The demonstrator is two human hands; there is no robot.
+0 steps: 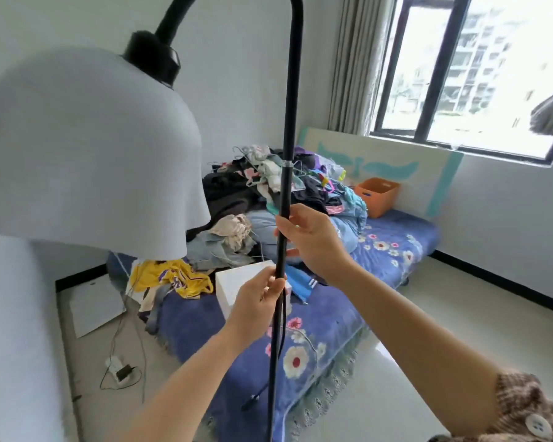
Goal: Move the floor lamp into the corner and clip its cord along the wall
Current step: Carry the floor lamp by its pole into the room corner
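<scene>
I am holding the floor lamp's black pole (pixel 283 218) with both hands, and the pole is running nearly upright straight in front of me, so its long axis is vertical and my two grips are stacked along it. My right hand (pixel 313 240) is the upper one, its fingers wrapping the pole from the right side just below the silver joint. My left hand (pixel 259 301) is the lower one, its fingers closing round the pole from the left, and it is the nearer to me. Both grips are snug on the pole, with no gap showing.

The white lampshade (pixel 87 154) is hanging off the curved neck to my upper left, close to my head and bulking out over that side. The lamp's cord (pixel 280 339) is trailing down beside the pole below my left hand; the base is out of view at the bottom edge.

Directly behind the pole is lying the bed (pixel 332 314), heaped with clothes, so there is no room to go forward. The corner I judge to be the target is sitting to the left, past the bed's end, where a power strip (pixel 117 370) and loose wires are lying on the floor. Open tiled floor (pixel 444 314) is stretching to the right. Swinging left, I am going to need to keep the shade off the wall (pixel 13 314) and the cord clear of the bed's edge.
</scene>
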